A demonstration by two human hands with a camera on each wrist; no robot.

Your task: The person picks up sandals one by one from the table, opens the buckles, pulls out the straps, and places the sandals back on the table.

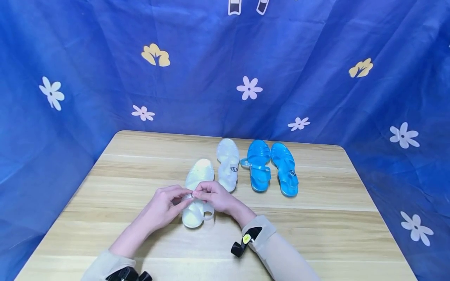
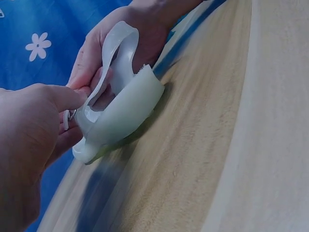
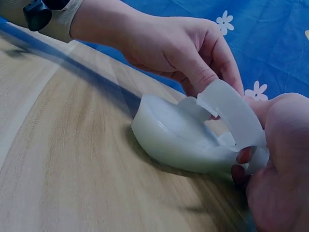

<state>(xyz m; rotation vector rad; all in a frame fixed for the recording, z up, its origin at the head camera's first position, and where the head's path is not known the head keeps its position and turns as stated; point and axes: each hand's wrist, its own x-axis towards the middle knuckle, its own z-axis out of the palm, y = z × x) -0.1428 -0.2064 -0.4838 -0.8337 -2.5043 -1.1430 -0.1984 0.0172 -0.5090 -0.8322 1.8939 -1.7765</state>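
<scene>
A white jelly sandal (image 1: 200, 170) lies toe-away on the table, its heel strap (image 3: 231, 111) looped up. At its ankle, my left hand (image 1: 162, 205) pinches the strap by a small metal buckle (image 2: 72, 114) between thumb and forefinger. From the other side, my right hand (image 1: 218, 198) pinches the strap at the same spot, its fingertips meeting the left ones. The fingers partly hide the buckle in the head view.
A second white sandal (image 1: 227, 152) lies just behind the right hand. To its right are two blue sandals, one with its strap sticking out sideways (image 1: 259, 150) and the other (image 1: 281, 156) beside it. A blue flowered curtain (image 1: 197, 78) surrounds the wooden table (image 1: 316, 234).
</scene>
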